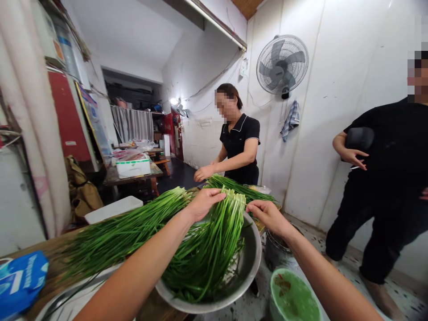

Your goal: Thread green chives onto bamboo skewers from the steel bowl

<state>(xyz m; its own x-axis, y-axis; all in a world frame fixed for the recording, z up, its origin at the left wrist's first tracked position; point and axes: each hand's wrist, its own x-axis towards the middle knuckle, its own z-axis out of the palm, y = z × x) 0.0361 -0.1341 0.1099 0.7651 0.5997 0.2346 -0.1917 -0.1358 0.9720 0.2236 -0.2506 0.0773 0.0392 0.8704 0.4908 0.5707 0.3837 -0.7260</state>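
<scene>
My left hand [204,201] rests on the pale cut ends of a bunch of green chives [214,245] lying in a large metal bowl [250,263]. Just right of those ends, my right hand [267,215] has its fingers curled at them; whether it grips any stalk I cannot tell. A second long pile of chives [123,232] lies on the wooden table [53,249] to the left of the bowl. Across the table a person in a black shirt has a hand [203,173] on another chive heap [240,189].
A green bucket [292,296] and a dark pot [277,249] stand on the floor below the bowl. Another person in black stands at the right. A blue bag [22,281] lies at the table's near left. A white box [113,208] and a wall fan [282,64] are beyond.
</scene>
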